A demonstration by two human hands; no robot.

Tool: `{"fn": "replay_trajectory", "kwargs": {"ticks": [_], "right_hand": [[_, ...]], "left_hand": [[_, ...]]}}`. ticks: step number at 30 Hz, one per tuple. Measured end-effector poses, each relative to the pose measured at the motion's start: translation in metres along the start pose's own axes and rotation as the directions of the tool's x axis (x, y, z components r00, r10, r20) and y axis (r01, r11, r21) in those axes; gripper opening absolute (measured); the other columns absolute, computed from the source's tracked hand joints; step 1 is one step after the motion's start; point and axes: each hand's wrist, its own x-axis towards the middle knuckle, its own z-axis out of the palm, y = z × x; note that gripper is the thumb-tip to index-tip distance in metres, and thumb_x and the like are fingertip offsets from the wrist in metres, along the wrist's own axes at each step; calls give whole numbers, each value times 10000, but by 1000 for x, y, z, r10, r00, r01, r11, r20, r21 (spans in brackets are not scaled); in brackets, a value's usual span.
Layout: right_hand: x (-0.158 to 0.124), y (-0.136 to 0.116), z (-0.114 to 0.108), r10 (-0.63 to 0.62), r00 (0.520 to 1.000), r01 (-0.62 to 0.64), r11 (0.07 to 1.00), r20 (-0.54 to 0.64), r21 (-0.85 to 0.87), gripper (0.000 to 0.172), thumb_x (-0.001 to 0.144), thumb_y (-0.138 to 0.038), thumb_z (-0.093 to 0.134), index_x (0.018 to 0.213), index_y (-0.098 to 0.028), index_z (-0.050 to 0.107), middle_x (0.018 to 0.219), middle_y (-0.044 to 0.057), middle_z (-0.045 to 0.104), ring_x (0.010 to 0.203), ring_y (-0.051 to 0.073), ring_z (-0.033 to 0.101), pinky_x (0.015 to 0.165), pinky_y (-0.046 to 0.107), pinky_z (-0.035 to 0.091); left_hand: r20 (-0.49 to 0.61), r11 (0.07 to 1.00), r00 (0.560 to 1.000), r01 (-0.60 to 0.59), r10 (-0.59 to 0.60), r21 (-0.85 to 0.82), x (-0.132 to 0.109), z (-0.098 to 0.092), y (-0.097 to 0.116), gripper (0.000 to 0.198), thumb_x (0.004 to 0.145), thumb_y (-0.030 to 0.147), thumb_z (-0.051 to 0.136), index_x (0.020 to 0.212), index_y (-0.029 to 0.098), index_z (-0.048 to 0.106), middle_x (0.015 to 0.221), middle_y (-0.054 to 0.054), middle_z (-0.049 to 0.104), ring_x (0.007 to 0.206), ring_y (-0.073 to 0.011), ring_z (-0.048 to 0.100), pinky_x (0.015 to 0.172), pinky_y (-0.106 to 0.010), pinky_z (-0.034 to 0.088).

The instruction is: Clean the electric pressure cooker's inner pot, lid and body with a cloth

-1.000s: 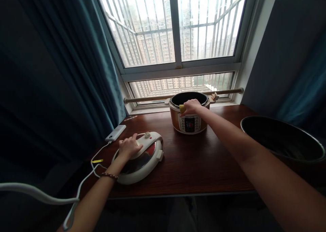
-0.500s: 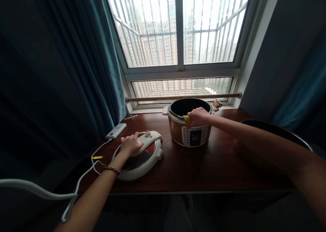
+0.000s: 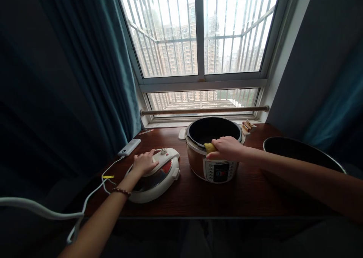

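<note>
Right hand: my right hand [image 3: 228, 149] has its fingers drawn together and curled down over a yellow sponge [image 3: 210, 147], pinning it under the fingertips.
Sponge: only its left end shows past my fingers. It sits on the front rim of the cooker, just above the control panel.
Cooker: the electric pressure cooker [image 3: 214, 169] stands open and upright on the table, with a dark inner pot and a white-and-orange body. The button panel faces me.
Left hand: my left hand [image 3: 144, 162] lies on top of the lid [image 3: 159, 176], palm down, fingers bent close together over the white handle. I cannot tell how firmly it grips.
Lid: it rests flat on the table just left of the cooker, apart from it, with its valve knob beyond my knuckles.
Wrist: a beaded bracelet [image 3: 121, 191] circles my left wrist.
Cable: a white cable [image 3: 93, 192] with a small yellow tag runs past the lid's left side up to a white power bank [image 3: 129, 147] near the table's back-left corner.
Bowl: a large dark metal bowl [image 3: 304, 152] sits at the right, behind my right forearm.
Table: dark wood table [image 3: 198, 197] set against the window.
Backdrop: a barred window [image 3: 198, 35] with a wooden rod [image 3: 204, 110] across its sill, and a teal curtain [image 3: 85, 73] on the left.
</note>
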Motion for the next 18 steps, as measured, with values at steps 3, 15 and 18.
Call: {"fn": "replay_trajectory", "kwargs": {"ticks": [3,15,18], "right_hand": [[4,-7,-3,-32,999,34,996,-24,82,600,891,-594,143,847,-187,583,840,101,672,787,215,633,608,273,382],[-12,48,23,-181,965,178,984,-192,-32,448,937,-399,240,756,-165,577,708,94,634,679,177,581,626,276,355],[-23,84,28,-264,934,264,964,-241,-31,406,943,-355,245,754,-170,552,709,66,603,751,163,543,700,273,352]], "left_hand": [[31,998,999,31,-30,-54,0,-8,6,712,744,604,385,1315,178,381,1262,-189,511,1156,-393,443,911,-574,280],[-653,692,573,-715,494,-103,-74,-137,211,447,879,345,388,1260,111,405,1332,-139,455,1291,-251,330,1057,-436,287],[-564,703,620,-705,545,-96,-78,-134,247,517,835,496,432,1124,74,507,1039,-158,606,1024,-270,540,934,-433,392]]}}
